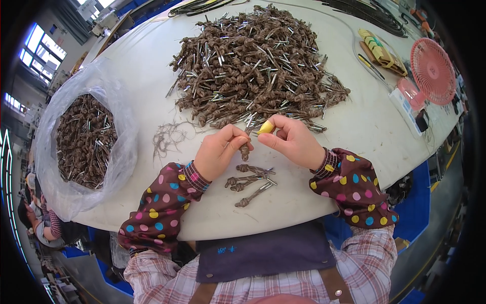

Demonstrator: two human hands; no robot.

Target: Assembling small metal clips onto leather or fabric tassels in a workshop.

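My left hand [218, 151] pinches a brown knotted cord piece [245, 150] that hangs down from its fingers. My right hand [291, 140] is closed around a small yellow tool [266, 127] held right against the top of that piece. Both hands hover over the white round table [354, 126], just in front of a big heap of knotted brown cords with metal tips [253, 63]. Below the hands lie three separate knotted pieces [250, 181] on the table. Both forearms wear brown polka-dot sleeve covers.
A clear plastic bag [81, 137] filled with the same knotted cords sits at the table's left edge. Loose brown fibres [169, 136] lie beside it. A pink fan [433, 71], a yellow-striped glove [379, 48] and black cables [369, 12] are at the far right.
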